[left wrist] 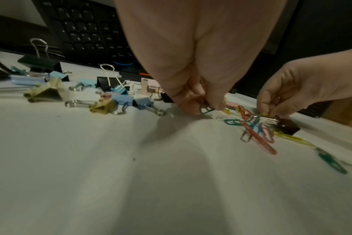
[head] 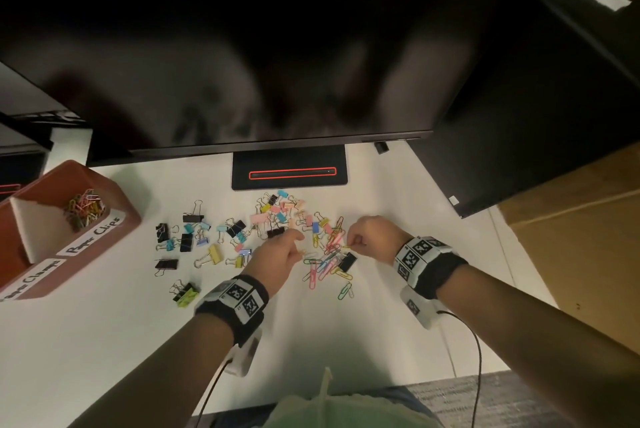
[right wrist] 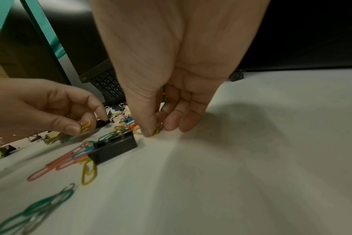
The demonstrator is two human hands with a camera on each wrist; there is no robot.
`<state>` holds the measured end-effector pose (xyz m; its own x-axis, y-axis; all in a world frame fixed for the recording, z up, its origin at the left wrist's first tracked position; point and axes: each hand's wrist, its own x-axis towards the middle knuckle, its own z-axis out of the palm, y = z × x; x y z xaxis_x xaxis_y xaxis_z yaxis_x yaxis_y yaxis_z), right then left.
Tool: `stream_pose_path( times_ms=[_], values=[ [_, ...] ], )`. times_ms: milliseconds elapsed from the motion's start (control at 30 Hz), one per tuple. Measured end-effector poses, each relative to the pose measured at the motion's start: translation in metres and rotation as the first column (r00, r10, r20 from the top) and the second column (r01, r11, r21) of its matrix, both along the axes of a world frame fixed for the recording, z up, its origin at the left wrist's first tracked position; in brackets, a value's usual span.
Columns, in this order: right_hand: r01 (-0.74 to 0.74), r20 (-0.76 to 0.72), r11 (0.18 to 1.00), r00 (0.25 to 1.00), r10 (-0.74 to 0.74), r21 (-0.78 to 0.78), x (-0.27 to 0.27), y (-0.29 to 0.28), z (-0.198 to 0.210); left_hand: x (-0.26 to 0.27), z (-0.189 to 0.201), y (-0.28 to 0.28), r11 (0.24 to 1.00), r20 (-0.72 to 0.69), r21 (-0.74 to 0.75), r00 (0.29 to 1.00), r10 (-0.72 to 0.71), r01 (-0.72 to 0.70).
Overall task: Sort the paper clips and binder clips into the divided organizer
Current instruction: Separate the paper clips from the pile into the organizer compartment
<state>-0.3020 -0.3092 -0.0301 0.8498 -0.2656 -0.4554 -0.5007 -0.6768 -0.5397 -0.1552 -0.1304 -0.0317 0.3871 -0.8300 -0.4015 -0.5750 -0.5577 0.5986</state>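
Observation:
Coloured paper clips (head: 327,263) lie in a loose heap on the white desk (head: 104,341), and binder clips (head: 207,237) are scattered to the left and behind it. My left hand (head: 299,252) pinches small paper clips, a green one (left wrist: 206,110) and yellow ones (right wrist: 85,126), at the heap's left edge. At the heap's right edge my right hand (head: 349,244) pinches a yellow paper clip (right wrist: 157,131) against the desk. A black binder clip (right wrist: 115,147) sits between the hands. The brown divided organizer (head: 128,205) stands far left, with paper clips (head: 85,208) in its labelled compartment.
A dark monitor (head: 242,81) overhangs the back of the desk, its stand base (head: 289,181) just behind the clips. A keyboard (left wrist: 86,31) sits behind them. A cardboard box (head: 571,237) lies past the desk's right edge. Cables trail from both wrists.

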Motion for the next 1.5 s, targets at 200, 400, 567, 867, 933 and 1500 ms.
stream_pose_path(
  times_ms=[200, 400, 567, 867, 933, 1500],
  values=[
    [0.06, 0.103, 0.998, 0.993, -0.063, 0.03, 0.008, 0.004, 0.0, -0.028, 0.0, -0.005, 0.999, -0.08, 0.038, 0.996, 0.042, -0.039],
    [-0.045, 0.112, 0.995, 0.992, 0.055, -0.091, 0.027, 0.01, 0.0, -0.029, -0.006, -0.007, 0.992, -0.005, 0.067, 0.994, 0.106, -0.106],
    [-0.044, 0.075, 0.997, 0.996, 0.049, -0.062, 0.029, 0.015, -0.001, -0.016, -0.005, -0.007, 0.995, 0.061, 0.045, 0.995, 0.081, -0.084],
    [0.055, -0.007, 0.998, 0.998, -0.055, -0.034, 0.028, 0.018, 0.006, -0.001, 0.001, -0.002, 0.986, 0.094, 0.101, 0.988, 0.12, -0.129],
    [0.061, -0.041, 0.997, 0.997, -0.063, -0.041, 0.029, 0.018, 0.008, 0.001, 0.001, -0.001, 0.982, 0.093, 0.128, 0.987, 0.129, -0.141],
    [0.086, -0.061, 0.995, 0.994, -0.089, -0.047, 0.03, 0.026, 0.01, 0.011, 0.0, 0.014, 0.99, 0.158, 0.141, 0.987, -0.042, 0.019]
  ],
)
